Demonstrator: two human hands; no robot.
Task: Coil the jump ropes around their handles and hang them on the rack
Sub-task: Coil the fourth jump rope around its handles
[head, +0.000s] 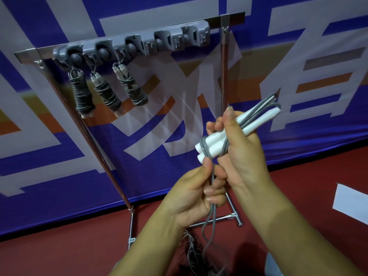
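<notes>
My right hand (242, 156) grips two white jump-rope handles (215, 139) held side by side, pointing up to the right. A grey rope (211, 218) loops once around their lower ends and runs down through my left hand (199, 194), which pinches it just below the handles. The rest of the rope hangs toward the floor. A grey rack (139, 44) with ball clips is mounted on a metal stand at upper left. Three coiled jump ropes (107, 92) hang from its left hooks.
A tangle of more ropes (194, 250) lies on the red floor below my hands. The stand's metal legs (225, 218) cross behind my hands. A blue and white banner (59, 156) covers the wall behind. A white sheet (350, 204) lies at right on the floor.
</notes>
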